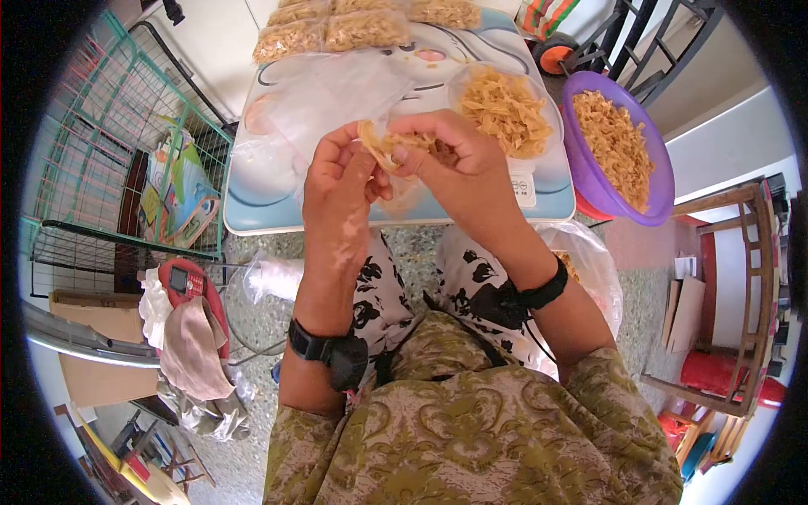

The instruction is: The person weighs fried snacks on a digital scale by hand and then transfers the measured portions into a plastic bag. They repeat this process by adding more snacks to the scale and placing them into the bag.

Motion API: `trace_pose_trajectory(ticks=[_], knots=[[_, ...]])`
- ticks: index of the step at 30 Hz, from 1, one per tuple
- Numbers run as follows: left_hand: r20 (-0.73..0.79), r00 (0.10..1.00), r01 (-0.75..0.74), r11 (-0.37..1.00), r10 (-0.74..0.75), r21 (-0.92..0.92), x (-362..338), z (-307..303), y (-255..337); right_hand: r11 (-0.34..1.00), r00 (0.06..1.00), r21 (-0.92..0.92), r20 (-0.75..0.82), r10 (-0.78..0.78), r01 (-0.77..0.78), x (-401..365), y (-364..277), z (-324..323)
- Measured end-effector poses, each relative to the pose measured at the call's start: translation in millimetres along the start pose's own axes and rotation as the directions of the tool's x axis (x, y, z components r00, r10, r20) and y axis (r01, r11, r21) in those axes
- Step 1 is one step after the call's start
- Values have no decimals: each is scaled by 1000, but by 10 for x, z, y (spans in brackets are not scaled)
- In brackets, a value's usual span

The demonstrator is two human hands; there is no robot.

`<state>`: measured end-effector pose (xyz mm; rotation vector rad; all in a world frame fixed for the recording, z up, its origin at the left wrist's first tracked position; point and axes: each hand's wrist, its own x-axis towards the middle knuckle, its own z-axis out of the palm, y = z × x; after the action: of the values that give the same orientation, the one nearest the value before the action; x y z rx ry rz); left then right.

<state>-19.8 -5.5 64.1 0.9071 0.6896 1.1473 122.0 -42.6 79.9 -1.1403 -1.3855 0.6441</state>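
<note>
Over the near part of a white-and-blue table [265, 198], my left hand [337, 181] pinches a curled, pale yellow dried piece [369, 137]. Close beside it, my right hand [459, 160] is curled around more dried pieces [433, 147]. The fingertips of both hands nearly meet. Clear plastic bags [324, 93] lie flat on the table beyond my left hand. Right of my right hand, a heap of dried yellow pieces [505, 109] sits in a clear dish, beside a white device with printed buttons [523, 187]. Something translucent below my fingers is too blurred to name.
Filled bags [366, 31] of dried pieces line the table's far edge. A purple basin [665, 189] of such pieces stands at the right. On the left are a green wire rack [76, 160] and a red stool [220, 316] holding a phone [187, 283] and cloth [198, 349].
</note>
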Motion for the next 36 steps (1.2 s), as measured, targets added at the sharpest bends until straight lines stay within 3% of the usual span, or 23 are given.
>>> trace_pose_trajectory(ticks=[5, 7, 12, 16, 21, 24, 28, 30, 34, 36], knots=[[37, 999, -14, 998, 16, -54, -7, -50, -9, 968, 994, -248, 104, -23, 49, 0, -27, -21], [23, 998, -58, 998, 58, 14, -6, -42, -13, 947, 988, -308, 150, -49, 94, 22, -49, -59], [38, 995, -99, 988, 95, 115, -21, -38, 2, 836, 914, -497, 406, -14, 233, 116, -45, -168], [49, 996, -86, 986, 80, 141, -19, -52, -9, 865, 931, -463, 365, -14, 195, 108, -52, -188], [45, 997, -75, 981, 68, 178, -33, -40, 10, 911, 919, -412, 364, 152, 13, 108, -123, -219], [53, 996, -75, 981, 67, 178, -22, -45, -5, 941, 930, -333, 328, 167, -52, 100, -14, -218], [75, 994, -96, 977, 83, 188, -30, -17, 14, 921, 911, -389, 382, 159, 3, 133, -69, -199], [75, 993, -108, 970, 94, 218, -34, -1, 22, 891, 912, -395, 409, -47, 223, 140, -38, -140], [79, 992, -114, 963, 98, 243, -62, 58, 82, 822, 895, -531, 443, 62, 206, 183, 2, -101], [60, 992, -121, 963, 110, 239, -61, 57, 69, 843, 940, -513, 339, 25, 163, 167, 69, -55]])
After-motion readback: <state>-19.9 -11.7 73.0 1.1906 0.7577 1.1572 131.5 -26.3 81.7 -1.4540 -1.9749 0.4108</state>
